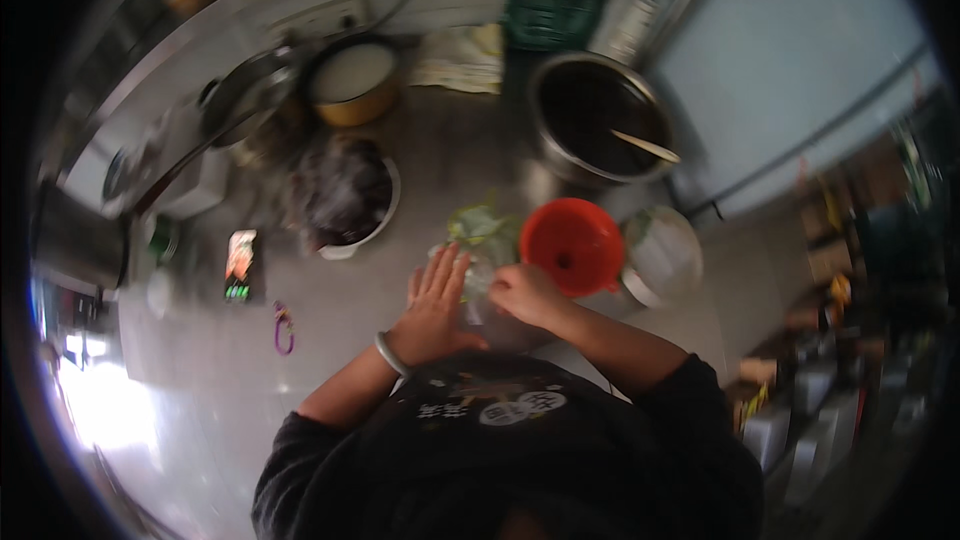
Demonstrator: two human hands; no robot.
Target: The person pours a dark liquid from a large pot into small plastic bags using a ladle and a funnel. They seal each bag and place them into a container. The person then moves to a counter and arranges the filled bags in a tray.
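My left hand [435, 303] is held out flat, palm down, with the thumb spread away and a pale bangle [392, 354] on the wrist. It hovers at or just over the left side of some clear plastic bags [480, 228] with yellow-green print. My right hand [529, 296] has its fingers curled in at the right edge of that plastic; blur hides whether they pinch it. Just beyond the right hand stands a red plastic funnel [576, 240], its dark hole facing up.
Behind the funnel is a large steel pot [540, 138] of dark liquid with a pale-handled utensil [645, 146]. A white tub [697, 262] stands right. Leftward are a bowl [395, 198] under dark plastic, a yellow pot [352, 112], a phone [240, 266] and a purple loop [283, 333].
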